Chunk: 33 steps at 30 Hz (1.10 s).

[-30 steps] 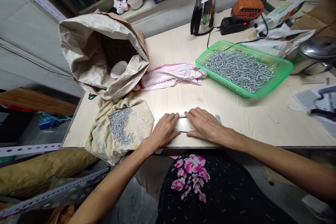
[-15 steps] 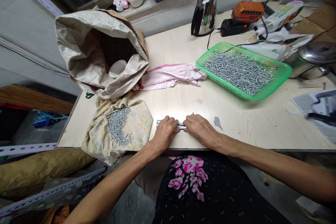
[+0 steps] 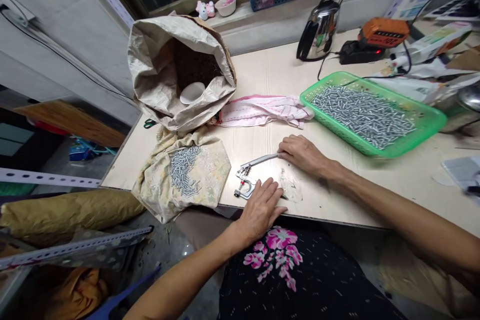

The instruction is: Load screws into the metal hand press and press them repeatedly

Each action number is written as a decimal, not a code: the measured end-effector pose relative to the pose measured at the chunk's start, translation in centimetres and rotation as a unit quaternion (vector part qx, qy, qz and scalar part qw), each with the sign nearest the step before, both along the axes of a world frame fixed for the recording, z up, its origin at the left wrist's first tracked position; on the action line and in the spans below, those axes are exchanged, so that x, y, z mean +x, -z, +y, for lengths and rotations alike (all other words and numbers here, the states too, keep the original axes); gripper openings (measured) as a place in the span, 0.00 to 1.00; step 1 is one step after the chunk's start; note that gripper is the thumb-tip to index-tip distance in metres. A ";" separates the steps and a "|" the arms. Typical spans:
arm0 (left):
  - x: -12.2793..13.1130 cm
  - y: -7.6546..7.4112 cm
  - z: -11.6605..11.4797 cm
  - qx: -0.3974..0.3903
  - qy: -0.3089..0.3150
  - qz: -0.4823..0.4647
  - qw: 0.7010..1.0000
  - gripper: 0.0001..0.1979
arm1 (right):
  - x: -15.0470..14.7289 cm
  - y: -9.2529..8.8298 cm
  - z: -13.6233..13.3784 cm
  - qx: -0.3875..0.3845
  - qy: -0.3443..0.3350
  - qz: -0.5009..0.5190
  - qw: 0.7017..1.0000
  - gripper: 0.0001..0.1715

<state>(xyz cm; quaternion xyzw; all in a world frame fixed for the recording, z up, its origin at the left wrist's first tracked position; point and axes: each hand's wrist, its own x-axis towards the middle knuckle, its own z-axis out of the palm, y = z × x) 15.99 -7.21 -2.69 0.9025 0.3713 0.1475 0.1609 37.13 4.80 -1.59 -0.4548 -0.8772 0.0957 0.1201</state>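
Observation:
A pair of metal pliers (image 3: 246, 189) with a C-shaped jaw, a coil spring and a small red part lies on the table near its front edge, its handles spread wide apart. My left hand (image 3: 262, 205) rests over the lower handle, fingers fairly straight on top and thumb on the near side; the handle's tip pokes out past the fingers. Closed round the end of the upper handle is my right hand (image 3: 302, 154). To the left, a heap of small silver metal pins (image 3: 183, 170) sits on a patterned beige cloth (image 3: 213, 165).
Behind the cloth stands a large open sack (image 3: 153, 85) with a white bowl (image 3: 192, 93) inside. A pink-striped towel (image 3: 262, 112) lies beyond the pliers. A green basket (image 3: 431, 122) of silver pins is at right, with a kettle (image 3: 320, 27) and orange battery (image 3: 384, 32) behind.
The pliers' handles have swung wide apart. My right hand has moved up and away with the upper handle; my left has shifted right and nearer along the lower one. The view has turned left.

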 end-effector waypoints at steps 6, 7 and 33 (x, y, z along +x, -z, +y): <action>-0.1 -1.5 -0.5 -0.005 0.024 -0.022 0.999 0.27 | -5.9 -3.3 -2.2 0.019 -0.159 -0.013 0.987 0.06; -0.5 -1.8 -0.9 0.001 0.035 -0.027 0.999 0.25 | -7.0 -3.5 -2.8 0.012 -0.206 -0.015 0.978 0.06; -16.6 -4.4 5.5 0.028 -0.294 0.253 0.921 0.13 | 7.5 -8.1 -1.2 0.249 0.277 -0.023 0.928 0.25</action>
